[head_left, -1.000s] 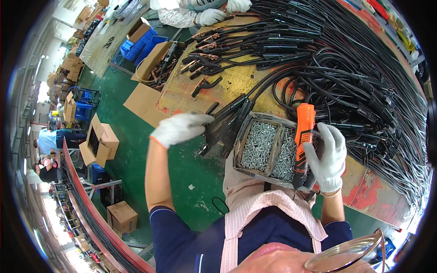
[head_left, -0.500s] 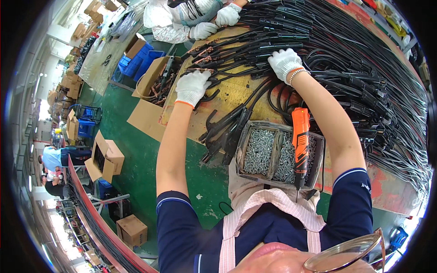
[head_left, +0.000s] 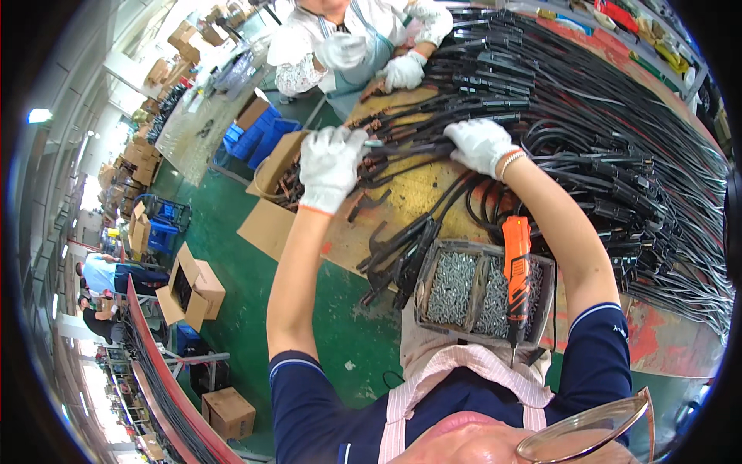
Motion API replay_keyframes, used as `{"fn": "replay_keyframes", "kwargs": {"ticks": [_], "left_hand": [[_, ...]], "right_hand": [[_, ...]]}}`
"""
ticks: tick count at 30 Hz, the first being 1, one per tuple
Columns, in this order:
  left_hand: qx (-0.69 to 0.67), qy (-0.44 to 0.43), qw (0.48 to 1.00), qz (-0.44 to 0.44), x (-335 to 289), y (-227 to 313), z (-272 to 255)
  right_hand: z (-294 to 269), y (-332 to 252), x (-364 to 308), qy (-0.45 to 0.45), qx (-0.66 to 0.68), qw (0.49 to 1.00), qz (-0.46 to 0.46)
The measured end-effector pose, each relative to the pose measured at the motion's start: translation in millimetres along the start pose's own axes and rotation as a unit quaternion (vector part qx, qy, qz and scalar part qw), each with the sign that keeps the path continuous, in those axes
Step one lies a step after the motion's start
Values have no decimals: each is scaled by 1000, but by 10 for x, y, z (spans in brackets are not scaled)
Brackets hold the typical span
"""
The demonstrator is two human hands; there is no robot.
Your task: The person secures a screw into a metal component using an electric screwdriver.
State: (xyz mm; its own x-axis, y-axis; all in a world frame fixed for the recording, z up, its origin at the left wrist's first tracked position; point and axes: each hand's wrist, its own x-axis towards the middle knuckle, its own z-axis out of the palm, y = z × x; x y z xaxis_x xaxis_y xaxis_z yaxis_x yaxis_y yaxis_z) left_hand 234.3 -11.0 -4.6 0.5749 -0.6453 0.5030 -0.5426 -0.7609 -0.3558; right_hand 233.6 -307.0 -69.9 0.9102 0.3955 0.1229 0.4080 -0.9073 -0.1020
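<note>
Workstation seen from above, with the grey rectangular tray of silver screws as landmark. Beyond the tray, the left hand in a white knitted glove is closed around the end of a black cable with a copper-coloured clamp fitting; the right hand, likewise gloved, lies curled over the same bundle of black cables, though whether it actually grips one cannot be told. The orange cordless screwdriver rests unattended across the right part of the tray, tip toward the person, so no fastening appears under way. Left of the tray, a small group of black clamp handles lies on the yellow-brown tabletop. Right of and beyond the tray, a large heap of black cables remains, suggesting much work is left. Farther beyond, a co-worker's gloved hands handle other cables
</note>
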Motion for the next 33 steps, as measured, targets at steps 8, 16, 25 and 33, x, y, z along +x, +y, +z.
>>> {"fn": "replay_keyframes", "kwargs": {"ticks": [8, 16, 25, 33], "left_hand": [[-161, -115, 980, -8, -217, 425, -598], [-484, -52, 831, -270, -565, 1048, -542], [-732, -183, 555, -351, -929, 1536, -398], [-776, -282, 376, -420, -638, 2066, -836]], "right_hand": [[-398, -686, -250, -53, 78, 979, -183], [-798, -910, -654, -94, 47, 967, -234], [-525, -853, -1214, 280, 109, 926, -230], [-172, -837, -1305, 93, 948, 254, 170]]}}
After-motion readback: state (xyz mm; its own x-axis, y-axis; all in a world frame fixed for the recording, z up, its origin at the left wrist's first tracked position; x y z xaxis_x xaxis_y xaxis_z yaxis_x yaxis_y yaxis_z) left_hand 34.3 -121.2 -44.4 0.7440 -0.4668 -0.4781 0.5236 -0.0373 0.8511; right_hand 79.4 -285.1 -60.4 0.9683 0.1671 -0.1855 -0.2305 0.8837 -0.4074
